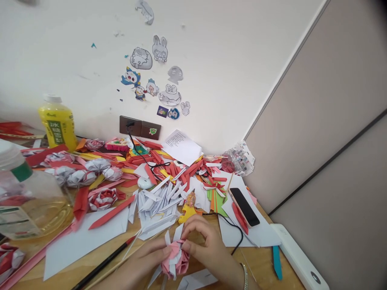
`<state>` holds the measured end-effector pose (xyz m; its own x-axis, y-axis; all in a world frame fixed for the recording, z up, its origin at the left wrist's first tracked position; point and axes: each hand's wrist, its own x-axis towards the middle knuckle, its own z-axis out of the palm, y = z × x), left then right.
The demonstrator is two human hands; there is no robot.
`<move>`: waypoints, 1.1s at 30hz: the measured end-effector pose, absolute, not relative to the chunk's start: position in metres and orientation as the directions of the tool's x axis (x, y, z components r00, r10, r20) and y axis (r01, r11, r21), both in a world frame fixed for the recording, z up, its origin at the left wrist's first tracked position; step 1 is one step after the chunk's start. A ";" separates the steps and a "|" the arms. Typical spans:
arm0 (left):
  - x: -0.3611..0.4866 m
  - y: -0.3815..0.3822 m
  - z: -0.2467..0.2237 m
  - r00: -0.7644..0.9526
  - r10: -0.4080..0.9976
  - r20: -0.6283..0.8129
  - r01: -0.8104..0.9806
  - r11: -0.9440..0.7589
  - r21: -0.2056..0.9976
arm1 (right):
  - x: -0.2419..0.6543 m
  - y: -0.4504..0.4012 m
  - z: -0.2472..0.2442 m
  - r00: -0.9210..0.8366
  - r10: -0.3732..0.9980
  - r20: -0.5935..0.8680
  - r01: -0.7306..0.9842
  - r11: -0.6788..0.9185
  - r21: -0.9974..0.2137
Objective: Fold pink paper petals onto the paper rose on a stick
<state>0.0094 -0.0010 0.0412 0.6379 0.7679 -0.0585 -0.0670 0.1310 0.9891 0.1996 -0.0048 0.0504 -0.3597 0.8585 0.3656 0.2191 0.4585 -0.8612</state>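
Observation:
Between my two hands, low in the head view, is a pink-and-white folded paper flower (175, 259). My left hand (154, 250) grips it from the left, thumb and fingers pressed to its side. On the other side my right hand (202, 241) pinches its upper edge between thumb and bent fingers. White paper strips stick up from its top. Just beyond my hands lies a yellow glue gun (188, 209). A pile of folded white paper strips (159, 205) spreads behind it to the left.
Bottles stand at left: a yellow drink bottle (59, 125) and a large clear one (33, 197). Finished paper flowers (102, 199) lie among red strips. At right are a phone (244, 206) on white paper and a long white device (298, 257). A black cord (237, 227) crosses the table.

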 end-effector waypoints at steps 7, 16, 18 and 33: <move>0.014 0.005 0.021 0.569 0.809 -0.147 -0.165 0.288 0.943 | 0.201 -0.002 0.047 -0.346 0.856 0.384 0.193 0.465 -0.864; 0.010 0.002 0.023 0.562 0.827 0.001 -0.288 0.195 0.937 | 0.202 0.000 0.043 -0.255 0.896 0.364 0.236 0.423 -0.875; 0.010 0.003 0.017 0.625 0.780 0.031 -0.299 0.204 0.932 | 0.203 0.002 0.042 -0.220 0.904 0.366 0.263 0.416 -0.870; 0.015 0.007 0.016 0.418 0.906 0.064 -0.111 -0.019 0.994 | 0.200 -0.006 0.048 -0.241 0.799 0.551 0.387 0.600 -0.700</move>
